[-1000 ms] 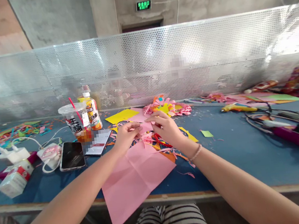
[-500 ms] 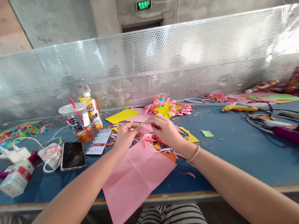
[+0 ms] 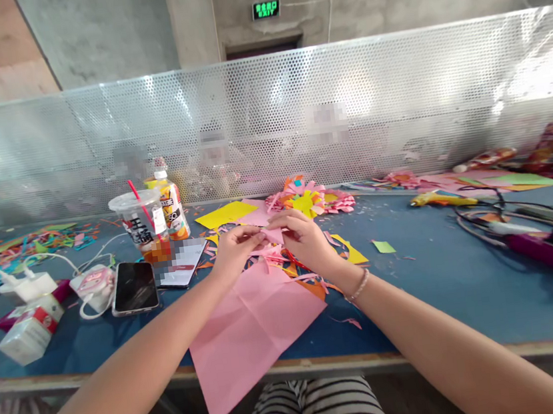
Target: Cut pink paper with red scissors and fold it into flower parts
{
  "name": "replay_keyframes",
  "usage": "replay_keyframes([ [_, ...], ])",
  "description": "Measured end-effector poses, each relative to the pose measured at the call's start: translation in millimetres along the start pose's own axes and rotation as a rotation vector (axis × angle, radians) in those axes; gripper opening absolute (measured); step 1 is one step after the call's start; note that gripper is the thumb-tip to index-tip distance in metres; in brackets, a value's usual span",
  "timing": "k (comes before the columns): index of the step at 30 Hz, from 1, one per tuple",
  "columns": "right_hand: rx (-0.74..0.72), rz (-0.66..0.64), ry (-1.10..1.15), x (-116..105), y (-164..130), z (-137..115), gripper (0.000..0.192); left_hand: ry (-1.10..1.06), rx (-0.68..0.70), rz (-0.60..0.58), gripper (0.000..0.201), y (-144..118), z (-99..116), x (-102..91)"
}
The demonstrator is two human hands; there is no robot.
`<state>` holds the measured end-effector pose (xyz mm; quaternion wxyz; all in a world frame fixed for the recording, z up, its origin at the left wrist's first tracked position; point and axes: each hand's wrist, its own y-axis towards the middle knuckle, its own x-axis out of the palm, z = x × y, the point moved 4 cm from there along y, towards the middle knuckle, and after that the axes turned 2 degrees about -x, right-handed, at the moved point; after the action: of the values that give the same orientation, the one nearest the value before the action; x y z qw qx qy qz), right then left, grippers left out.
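Pink paper piece sits pinched between left hand and right hand fingertips above the table.

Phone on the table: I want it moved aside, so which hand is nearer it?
Left. The left hand is just right of the phone; the right hand is farther right.

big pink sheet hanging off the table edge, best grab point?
Pinch the pink sheet at its corner overhanging the table front edge, coming from below and in front. That corner hangs free in the air, so fingers can close on both faces; the rest lies flat, its far end under scraps.
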<state>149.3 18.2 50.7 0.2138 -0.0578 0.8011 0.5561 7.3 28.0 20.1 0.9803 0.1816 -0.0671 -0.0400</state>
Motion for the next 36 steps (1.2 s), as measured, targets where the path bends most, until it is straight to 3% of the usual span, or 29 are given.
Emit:
replay_keyframes([
  [7,0.043,0.025,0.043,1.1,0.4,-1.3,0.037,0.006,0.048,0.047,0.022,-4.1,5.3,0.9],
  [17,-0.009,-0.006,0.035,1.4,-0.2,-2.1,0.038,0.023,0.084,0.060,0.022,-5.9,8.6,1.7],
  [28,0.003,-0.011,0.031,2.9,-0.9,-0.5,0.038,-0.020,0.055,0.059,0.022,-7.5,7.5,2.8],
  [36,0.088,0.074,0.039,-0.2,-0.9,0.5,0.030,-0.052,0.026,0.083,0.025,-6.0,4.6,3.0],
])
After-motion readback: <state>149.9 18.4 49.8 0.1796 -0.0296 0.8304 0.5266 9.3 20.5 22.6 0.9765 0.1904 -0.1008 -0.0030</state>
